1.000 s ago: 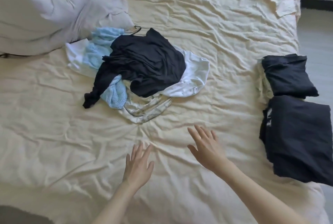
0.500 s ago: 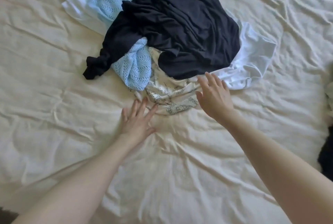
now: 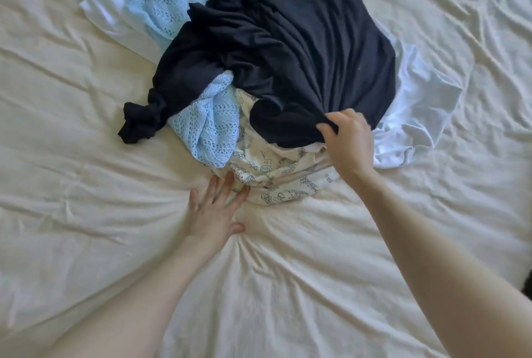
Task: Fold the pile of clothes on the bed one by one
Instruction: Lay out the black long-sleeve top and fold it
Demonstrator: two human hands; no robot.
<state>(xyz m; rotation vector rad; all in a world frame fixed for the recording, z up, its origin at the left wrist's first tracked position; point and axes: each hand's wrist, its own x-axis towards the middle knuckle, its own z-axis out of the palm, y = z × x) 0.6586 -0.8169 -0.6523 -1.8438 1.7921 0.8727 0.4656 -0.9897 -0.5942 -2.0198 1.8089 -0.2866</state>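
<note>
Since half a second ago my right hand point(image 3: 349, 143) has moved up from the printed cream garment point(image 3: 276, 169) onto the near edge of the dark navy garment point(image 3: 288, 41), and now my fingers curl round that edge and pinch it. My left hand point(image 3: 216, 208) has slid forward; it lies flat with fingers straight, its tips touching the printed cream garment, the palm on the cream bedsheet point(image 3: 86, 185). Navy cloth tops the pile, over a light blue knit point(image 3: 207, 124) and a white garment point(image 3: 417, 104) at its right.
</note>
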